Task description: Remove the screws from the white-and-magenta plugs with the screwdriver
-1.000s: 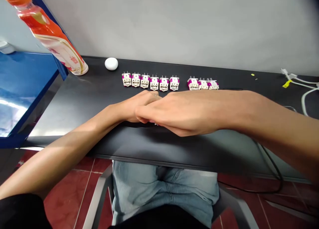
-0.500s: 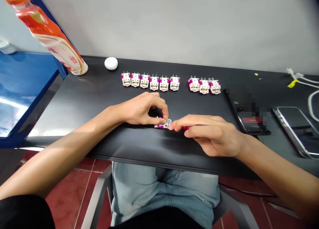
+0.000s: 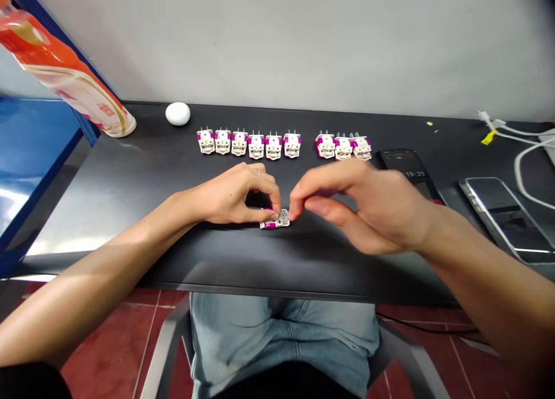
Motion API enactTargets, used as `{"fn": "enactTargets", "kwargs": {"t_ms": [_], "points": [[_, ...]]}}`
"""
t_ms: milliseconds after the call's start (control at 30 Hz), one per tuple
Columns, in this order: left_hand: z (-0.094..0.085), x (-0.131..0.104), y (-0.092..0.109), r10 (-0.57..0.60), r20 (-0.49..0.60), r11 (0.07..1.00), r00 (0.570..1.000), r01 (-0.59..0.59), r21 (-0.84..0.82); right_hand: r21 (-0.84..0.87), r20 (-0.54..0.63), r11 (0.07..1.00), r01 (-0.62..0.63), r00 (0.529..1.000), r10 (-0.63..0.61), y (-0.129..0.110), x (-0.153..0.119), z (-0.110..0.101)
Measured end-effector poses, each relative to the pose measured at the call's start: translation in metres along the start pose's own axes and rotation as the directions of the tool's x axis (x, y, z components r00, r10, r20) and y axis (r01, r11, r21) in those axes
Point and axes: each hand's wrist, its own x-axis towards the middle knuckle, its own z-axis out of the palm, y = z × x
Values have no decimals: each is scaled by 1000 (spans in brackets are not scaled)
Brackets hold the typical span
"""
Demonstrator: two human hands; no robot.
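Observation:
A small white and purple part (image 3: 284, 218) lies on the black table (image 3: 243, 260) near its front. Thumb and fingertips of my left hand (image 3: 243, 195) pinch it at its left end. Just to its right is my right hand (image 3: 364, 205), a little blurred, with the index fingertip beside the part's right end. Its fingers are bent, and whatever they hold, if anything, is hidden. Behind my hands stands a row of several white and purple plug-like pieces (image 3: 256, 146), with a group of three more (image 3: 343, 147) to the right.
At the back left are a white rounded object (image 3: 177, 114) and an orange bottle (image 3: 78, 78). Two phones, one black (image 3: 407, 163) and one silver-edged (image 3: 507, 214), lie on the right, near a white cable (image 3: 524, 134) with a yellow tag.
My right hand has risen and turned, its fingers more arched; the red tool seen in it before no longer shows. My left hand keeps its pinch. The whole view has shifted slightly.

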Motion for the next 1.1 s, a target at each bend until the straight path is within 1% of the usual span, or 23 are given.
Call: {"fn": "enactTargets", "kwargs": {"t_ms": [67,100,167,233,267,333,433,467,533,600,667,700,767,867,967,1000,1033,1100], "points": [[-1,0,0,17,8,1000,1000,-17,-16,72,-100,996,-53,993,60,-3,12,-2],[-1,0,1,30,16,999,999,-29,-21,121,-151,991,-49,986,67,-3,15,-1],[-2,1,2,65,22,998,998,-65,-20,228,-208,974,3,977,45,1,17,4],[-3,0,3,92,-13,995,996,-93,-20,320,-251,944,78,968,5,6,14,12],[-3,0,4,90,-44,995,995,-92,-34,337,-280,937,95,960,3,9,12,15],[-4,-1,5,30,-120,994,992,-43,-102,319,-384,939,130,923,3,11,8,19],[-5,-1,7,-133,-231,958,964,65,-280,223,-562,960,168,827,-14,9,4,17],[-6,-1,9,-170,-260,935,951,71,-348,183,-596,969,165,802,-24,7,4,16],[-6,1,12,-223,-281,884,934,72,-462,94,-640,983,158,765,-62,5,3,14],[-6,2,15,-260,-276,844,925,79,-530,35,-664,987,160,741,-96,4,4,13],[-5,4,16,-288,-269,818,919,90,-569,24,-669,986,168,735,-109,2,4,13],[-4,4,17,-300,-266,806,916,94,-585,22,-679,983,182,724,-119,1,5,14],[-2,5,16,-319,-253,783,914,104,-613,32,-676,984,175,729,-107,-1,6,15],[1,5,14,-342,-233,754,910,118,-646,20,-671,992,123,737,-78,-3,6,16],[3,5,13,-354,-218,734,910,126,-667,-38,-682,989,145,719,-131,0,2,14],[4,5,13,-353,-214,728,911,124,-674,-50,-672,988,145,727,-141,2,0,13],[5,5,13,-351,-212,723,912,120,-681,-52,-645,990,132,753,-134,4,-2,12],[5,5,14,-350,-210,712,913,113,-693,-43,-558,996,83,825,-93,7,-7,8]]}}
